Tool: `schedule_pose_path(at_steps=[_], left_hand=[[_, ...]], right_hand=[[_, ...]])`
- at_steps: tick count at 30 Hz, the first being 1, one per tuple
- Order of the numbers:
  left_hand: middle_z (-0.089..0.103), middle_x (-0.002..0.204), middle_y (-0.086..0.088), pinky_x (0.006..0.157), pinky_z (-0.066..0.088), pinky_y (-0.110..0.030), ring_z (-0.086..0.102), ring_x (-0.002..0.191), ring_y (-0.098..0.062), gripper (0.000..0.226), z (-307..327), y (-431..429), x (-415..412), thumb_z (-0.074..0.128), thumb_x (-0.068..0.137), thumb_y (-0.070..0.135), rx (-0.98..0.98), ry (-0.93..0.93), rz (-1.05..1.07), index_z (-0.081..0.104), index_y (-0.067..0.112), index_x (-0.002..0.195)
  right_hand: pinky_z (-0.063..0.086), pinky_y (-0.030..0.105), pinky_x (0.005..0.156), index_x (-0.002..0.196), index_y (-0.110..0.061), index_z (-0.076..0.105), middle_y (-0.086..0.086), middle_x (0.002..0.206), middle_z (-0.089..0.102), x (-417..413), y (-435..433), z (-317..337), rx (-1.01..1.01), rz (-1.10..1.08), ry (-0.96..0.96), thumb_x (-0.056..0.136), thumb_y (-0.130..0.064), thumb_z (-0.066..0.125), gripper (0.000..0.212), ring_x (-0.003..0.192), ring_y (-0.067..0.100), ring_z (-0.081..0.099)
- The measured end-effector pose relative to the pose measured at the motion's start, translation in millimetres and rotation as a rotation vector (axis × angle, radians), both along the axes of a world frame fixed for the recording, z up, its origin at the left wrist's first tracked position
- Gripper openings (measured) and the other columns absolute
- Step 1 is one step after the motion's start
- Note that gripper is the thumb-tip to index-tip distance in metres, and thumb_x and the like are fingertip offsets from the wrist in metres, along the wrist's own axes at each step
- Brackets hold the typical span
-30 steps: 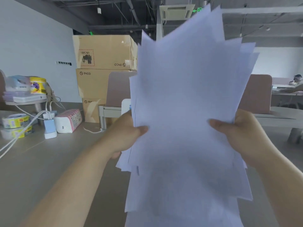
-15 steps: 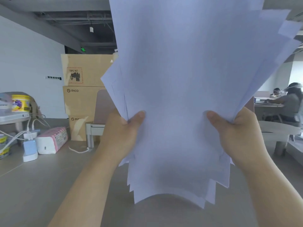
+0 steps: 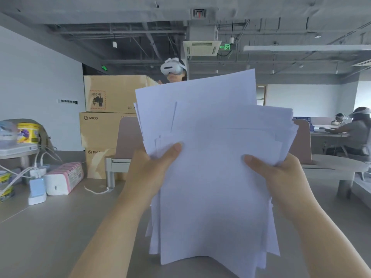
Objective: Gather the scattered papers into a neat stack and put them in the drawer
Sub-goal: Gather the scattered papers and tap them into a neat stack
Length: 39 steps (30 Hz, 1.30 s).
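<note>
Papers (image 3: 216, 157) stand upright in an uneven sheaf, clamped at either side by left hand (image 3: 148, 173) and right hand (image 3: 281, 177).

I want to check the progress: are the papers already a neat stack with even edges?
No, the papers held by the left hand and right hand are fanned, with uneven edges.

3 stacked cardboard boxes (image 3: 112, 117) stand behind a tissue pack (image 3: 64, 178).

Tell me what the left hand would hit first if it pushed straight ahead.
Probably the pink divider behind the desk, with the boxes beyond; depth is unclear. The left hand has its grip on the papers.
</note>
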<state>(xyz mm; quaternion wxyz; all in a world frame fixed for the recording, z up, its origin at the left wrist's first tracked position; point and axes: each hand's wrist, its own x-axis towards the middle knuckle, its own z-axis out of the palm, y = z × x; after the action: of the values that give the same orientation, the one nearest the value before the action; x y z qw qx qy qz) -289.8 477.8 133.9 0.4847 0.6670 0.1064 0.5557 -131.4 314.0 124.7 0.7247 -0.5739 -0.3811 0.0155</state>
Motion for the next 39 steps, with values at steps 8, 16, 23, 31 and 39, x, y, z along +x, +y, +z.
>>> schedule_pose_path(at_steps=[8, 16, 23, 31, 39], left_hand=[[0.077, 0.08, 0.015, 0.067, 0.053, -0.024, 0.074, 0.077, -0.004, 0.014, -4.5, 13.9, -2.7, 0.085, 0.06, 0.034, -0.126, -0.12, -0.143, 0.077, 0.04, 0.07], [0.079, 0.085, 0.01, 0.075, 0.054, -0.031, 0.075, 0.081, -0.011, 0.015, -2.7, 12.3, -0.9, 0.079, 0.063, 0.032, -0.077, -0.034, -0.163, 0.077, 0.033, 0.078], [0.076, 0.095, 0.018, 0.067, 0.053, -0.019, 0.072, 0.087, -0.001, 0.038, 3.5, 14.5, -8.4, 0.076, 0.069, 0.039, -0.04, -0.109, -0.103, 0.066, 0.032, 0.105], [0.077, 0.082, 0.015, 0.06, 0.055, -0.016, 0.073, 0.077, -0.002, 0.013, -5.4, 17.3, -8.5, 0.07, 0.076, 0.024, -0.161, -0.226, -0.297, 0.073, 0.028, 0.088], [0.077, 0.076, 0.014, 0.059, 0.054, -0.016, 0.073, 0.073, -0.003, 0.014, 4.2, -4.1, -5.0, 0.075, 0.071, 0.015, -0.025, -0.233, -0.265, 0.073, 0.026, 0.081]], right_hand=[[0.055, 0.048, 0.085, 0.104, -0.011, 0.073, 0.008, 0.102, 0.077, 6.9, -2.0, -4.9, 0.065, 0.143, 0.092, 0.075, -0.016, 0.072, 0.03, 0.092, 0.029, 0.074], [0.061, 0.03, 0.067, 0.095, -0.013, 0.072, -0.002, 0.088, 0.079, -5.0, 3.8, 3.7, 0.057, 0.04, -0.053, 0.085, -0.006, 0.067, 0.013, 0.078, 0.018, 0.075], [0.059, 0.038, 0.072, 0.105, -0.009, 0.069, 0.006, 0.099, 0.078, -3.1, -2.6, 5.8, 0.12, 0.13, -0.038, 0.077, -0.018, 0.071, 0.03, 0.088, 0.025, 0.075], [0.058, 0.031, 0.062, 0.106, -0.009, 0.068, 0.005, 0.094, 0.078, 5.4, -5.5, -4.0, 0.114, 0.311, 0.1, 0.072, -0.024, 0.065, 0.038, 0.083, 0.024, 0.075], [0.061, 0.032, 0.071, 0.09, -0.015, 0.073, -0.004, 0.086, 0.079, -13.9, 8.4, 2.9, 0.111, 0.107, -0.072, 0.086, -0.012, 0.066, 0.009, 0.08, 0.016, 0.075]])
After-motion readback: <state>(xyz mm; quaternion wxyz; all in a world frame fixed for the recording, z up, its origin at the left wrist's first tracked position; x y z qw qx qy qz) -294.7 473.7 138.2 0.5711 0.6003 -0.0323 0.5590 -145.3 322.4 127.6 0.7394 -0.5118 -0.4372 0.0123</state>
